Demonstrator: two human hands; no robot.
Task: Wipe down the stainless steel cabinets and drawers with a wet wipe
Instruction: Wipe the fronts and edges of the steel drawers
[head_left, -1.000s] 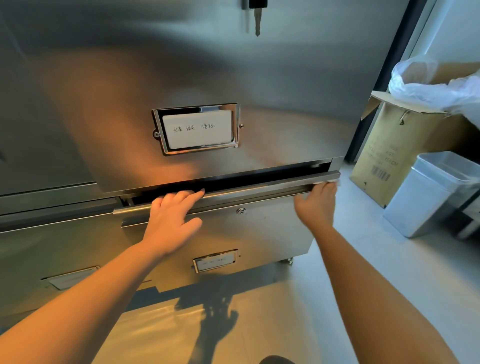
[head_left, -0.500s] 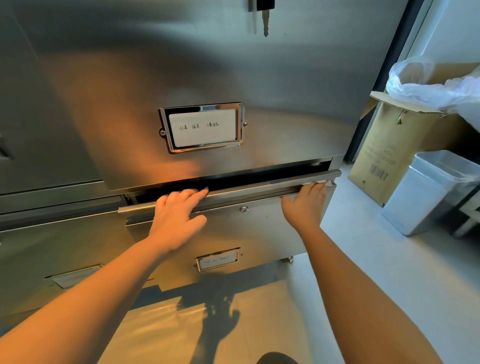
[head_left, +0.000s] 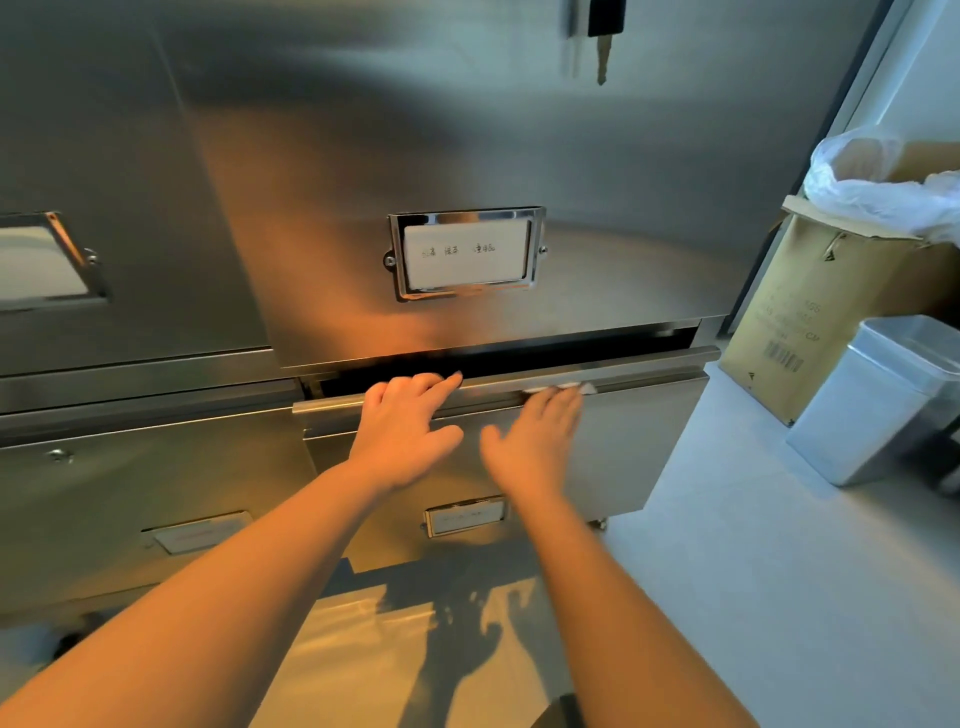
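A person bends over a steel cabinet (head_left: 467, 130) whose lower drawer (head_left: 639, 441) stands slightly pulled out, a dark gap above its top lip. The left hand (head_left: 405, 431) rests flat on that lip, fingers straight and spread, gripping nothing. The right hand (head_left: 535, 441) lies just beside it to the right, fingers straight, pressing a white wipe (head_left: 566, 388) onto the lip; only a thin edge of the wipe shows past the fingertips.

The wipe looks thin, soft and limp, so it will likely bunch or slip unless held flat under the fingers. The steel looks hard and smooth, and the drawer may slide under a push, which the left hand seems placed to steady.

A label holder (head_left: 466, 253) sits on the door above, a smaller one (head_left: 465, 517) on the drawer front, and a key (head_left: 602, 47) hangs near the top. These raised parts would snag the wipe. To the right stand a cardboard box (head_left: 810, 312) and a pale bin (head_left: 878, 400) on the floor, apart from the drawer.
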